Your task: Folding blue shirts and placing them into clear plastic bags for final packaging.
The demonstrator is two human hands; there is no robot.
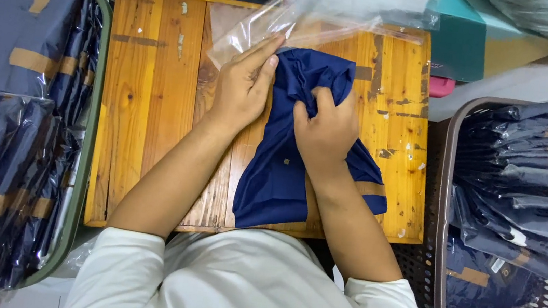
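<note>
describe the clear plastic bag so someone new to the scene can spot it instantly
Start at the orange wooden board in the middle. At its far edge, beyond the left hand and right hand bunching a navy garment, lies the clear plastic bag. Unlike the bags in the side bins, it is empty, loose and see-through.

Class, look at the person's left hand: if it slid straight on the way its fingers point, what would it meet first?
The left hand points up and to the right, its fingertips already at the mouth of the clear plastic bag. It would likely meet that bag first, beside the bunched navy garment, though depth is hard to judge.
</note>
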